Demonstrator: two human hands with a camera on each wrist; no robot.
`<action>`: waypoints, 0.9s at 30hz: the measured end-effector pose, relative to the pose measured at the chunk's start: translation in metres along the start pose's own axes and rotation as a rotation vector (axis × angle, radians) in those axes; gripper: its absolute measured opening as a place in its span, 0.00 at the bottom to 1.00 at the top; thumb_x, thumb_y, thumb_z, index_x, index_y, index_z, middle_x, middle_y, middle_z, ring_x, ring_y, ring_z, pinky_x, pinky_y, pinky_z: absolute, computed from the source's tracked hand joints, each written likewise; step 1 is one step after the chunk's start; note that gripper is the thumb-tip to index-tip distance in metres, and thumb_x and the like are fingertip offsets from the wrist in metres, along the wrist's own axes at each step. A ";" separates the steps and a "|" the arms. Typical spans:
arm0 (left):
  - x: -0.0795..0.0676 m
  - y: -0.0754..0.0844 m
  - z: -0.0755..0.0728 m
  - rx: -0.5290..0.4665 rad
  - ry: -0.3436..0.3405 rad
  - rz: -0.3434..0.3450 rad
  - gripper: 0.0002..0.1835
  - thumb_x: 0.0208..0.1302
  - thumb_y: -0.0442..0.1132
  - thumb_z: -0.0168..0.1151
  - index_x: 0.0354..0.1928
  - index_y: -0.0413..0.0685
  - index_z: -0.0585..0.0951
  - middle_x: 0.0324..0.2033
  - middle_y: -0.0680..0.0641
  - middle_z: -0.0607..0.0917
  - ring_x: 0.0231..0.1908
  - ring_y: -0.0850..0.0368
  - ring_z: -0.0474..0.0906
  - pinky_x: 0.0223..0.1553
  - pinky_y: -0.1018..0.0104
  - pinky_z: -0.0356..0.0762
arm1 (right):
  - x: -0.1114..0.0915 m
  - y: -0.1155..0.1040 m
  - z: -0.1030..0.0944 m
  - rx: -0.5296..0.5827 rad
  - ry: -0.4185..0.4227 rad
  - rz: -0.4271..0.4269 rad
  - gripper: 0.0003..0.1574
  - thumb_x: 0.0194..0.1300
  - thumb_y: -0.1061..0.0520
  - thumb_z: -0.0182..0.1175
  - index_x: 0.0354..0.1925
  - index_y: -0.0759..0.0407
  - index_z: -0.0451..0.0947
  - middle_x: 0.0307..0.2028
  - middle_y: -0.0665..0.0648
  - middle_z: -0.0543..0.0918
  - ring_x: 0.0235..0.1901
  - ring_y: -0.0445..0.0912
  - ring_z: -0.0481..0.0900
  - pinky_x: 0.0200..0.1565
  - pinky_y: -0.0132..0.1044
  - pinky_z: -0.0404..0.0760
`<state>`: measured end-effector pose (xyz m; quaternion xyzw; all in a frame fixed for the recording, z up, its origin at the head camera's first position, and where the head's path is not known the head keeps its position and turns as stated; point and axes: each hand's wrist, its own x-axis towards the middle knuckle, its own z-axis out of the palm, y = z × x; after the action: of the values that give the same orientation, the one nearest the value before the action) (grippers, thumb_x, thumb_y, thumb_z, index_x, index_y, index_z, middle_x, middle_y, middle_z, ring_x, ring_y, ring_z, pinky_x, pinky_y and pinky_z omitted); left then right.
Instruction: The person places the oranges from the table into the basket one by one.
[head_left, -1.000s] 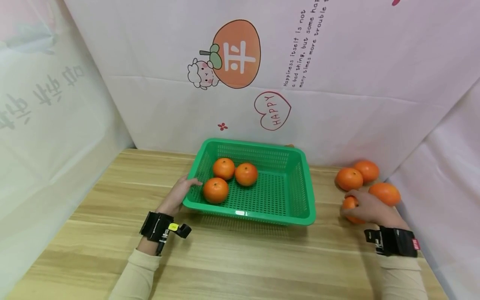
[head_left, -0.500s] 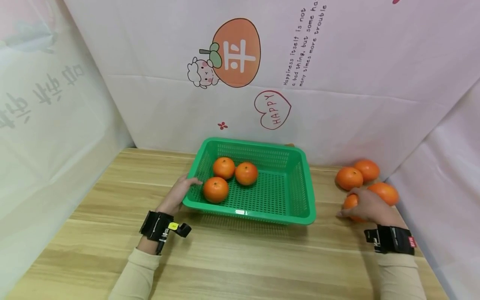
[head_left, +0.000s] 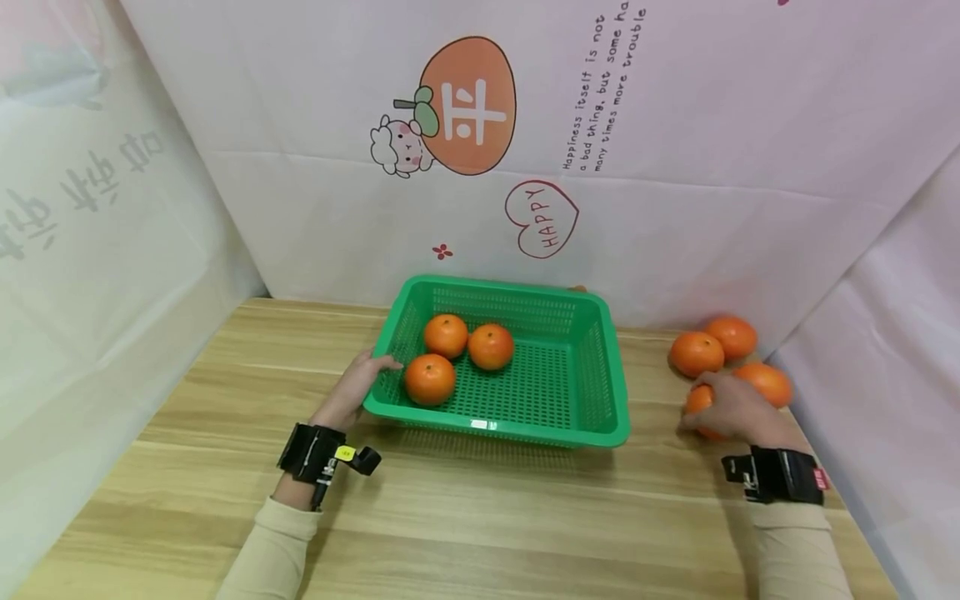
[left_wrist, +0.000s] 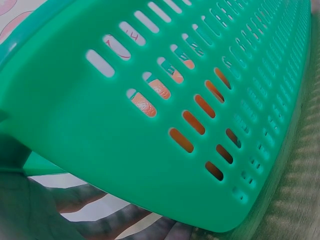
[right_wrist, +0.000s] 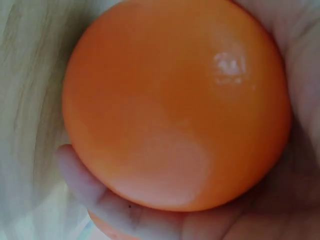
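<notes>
My left hand (head_left: 354, 390) grips the left rim of a green plastic basket (head_left: 517, 432), thumb over the edge and fingers outside the wall. In the left wrist view those fingers (left_wrist: 112, 222) show beside the slotted basket wall (left_wrist: 120, 145). Inside the basket, three oranges sit toward the left: a front one (head_left: 430, 380), a back one (head_left: 446, 336) and one beside them (head_left: 491, 347). Over at the right, my right hand (head_left: 738, 410) holds another orange (head_left: 699, 406). The right wrist view shows this smooth, shiny orange (right_wrist: 175, 105) filling the palm, fingers curled along its side.
Close to the right hand lie three more oranges: one behind it (head_left: 696, 354), one farther back (head_left: 731, 337) and one at its right (head_left: 765, 384). They rest on a wooden table (head_left: 480, 517). White printed cloth (head_left: 675, 250) stands behind the table and at both sides.
My right hand's fingers and thumb have settled more closely round the orange. The left hand, the basket and its fruit keep their places; the head view has shifted slightly.
</notes>
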<state>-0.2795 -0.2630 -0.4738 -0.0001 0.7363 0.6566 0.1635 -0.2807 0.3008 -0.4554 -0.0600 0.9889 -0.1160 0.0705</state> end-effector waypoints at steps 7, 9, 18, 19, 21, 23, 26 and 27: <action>0.000 -0.001 0.000 0.002 -0.002 0.001 0.37 0.76 0.43 0.47 0.84 0.47 0.54 0.78 0.37 0.67 0.68 0.44 0.74 0.59 0.58 0.82 | -0.001 -0.001 0.000 0.012 -0.003 -0.048 0.24 0.50 0.42 0.76 0.38 0.51 0.78 0.37 0.55 0.81 0.35 0.49 0.77 0.36 0.39 0.73; 0.000 -0.001 0.001 0.003 -0.001 0.002 0.37 0.76 0.43 0.47 0.84 0.47 0.54 0.78 0.37 0.67 0.68 0.45 0.74 0.58 0.59 0.82 | -0.001 -0.001 0.000 0.020 0.000 -0.061 0.24 0.50 0.42 0.77 0.38 0.52 0.78 0.38 0.56 0.81 0.35 0.49 0.77 0.36 0.39 0.73; -0.002 0.000 0.000 0.004 0.012 -0.007 0.37 0.76 0.44 0.47 0.83 0.46 0.55 0.76 0.35 0.69 0.64 0.46 0.77 0.54 0.60 0.84 | -0.004 -0.006 -0.001 0.053 -0.033 -0.058 0.24 0.48 0.45 0.76 0.39 0.52 0.78 0.37 0.54 0.80 0.35 0.49 0.76 0.36 0.39 0.72; -0.002 0.000 0.000 0.004 0.012 -0.007 0.37 0.76 0.44 0.47 0.83 0.46 0.55 0.76 0.35 0.69 0.64 0.46 0.77 0.54 0.60 0.84 | -0.004 -0.007 -0.001 0.060 -0.033 -0.056 0.22 0.48 0.46 0.75 0.38 0.51 0.78 0.36 0.53 0.80 0.35 0.49 0.76 0.36 0.39 0.71; -0.001 0.000 0.001 0.001 0.011 -0.005 0.37 0.76 0.44 0.47 0.84 0.46 0.54 0.76 0.35 0.69 0.64 0.46 0.77 0.54 0.60 0.84 | -0.005 -0.009 -0.002 0.077 -0.031 -0.053 0.19 0.48 0.49 0.74 0.36 0.51 0.77 0.33 0.51 0.80 0.35 0.48 0.76 0.35 0.39 0.70; -0.001 0.001 0.001 -0.002 0.007 -0.004 0.37 0.76 0.43 0.47 0.84 0.46 0.53 0.76 0.34 0.68 0.64 0.45 0.77 0.54 0.59 0.84 | -0.007 -0.012 -0.002 0.108 -0.028 -0.046 0.15 0.47 0.52 0.73 0.32 0.51 0.77 0.30 0.50 0.79 0.33 0.47 0.75 0.34 0.38 0.70; -0.002 0.000 0.001 -0.007 0.001 0.000 0.37 0.76 0.43 0.47 0.84 0.46 0.53 0.76 0.34 0.69 0.64 0.45 0.78 0.54 0.59 0.84 | -0.009 -0.015 -0.002 0.136 -0.022 -0.046 0.13 0.45 0.54 0.72 0.28 0.51 0.76 0.28 0.49 0.77 0.32 0.46 0.74 0.33 0.37 0.70; -0.002 0.000 0.001 -0.008 -0.001 0.002 0.37 0.76 0.43 0.47 0.84 0.46 0.53 0.76 0.34 0.69 0.63 0.46 0.78 0.54 0.59 0.84 | -0.010 -0.016 -0.002 0.146 -0.020 -0.043 0.13 0.45 0.55 0.72 0.27 0.51 0.76 0.27 0.49 0.76 0.31 0.46 0.74 0.32 0.37 0.70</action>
<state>-0.2778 -0.2624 -0.4733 0.0003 0.7336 0.6597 0.1634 -0.2697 0.2869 -0.4479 -0.0769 0.9755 -0.1888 0.0823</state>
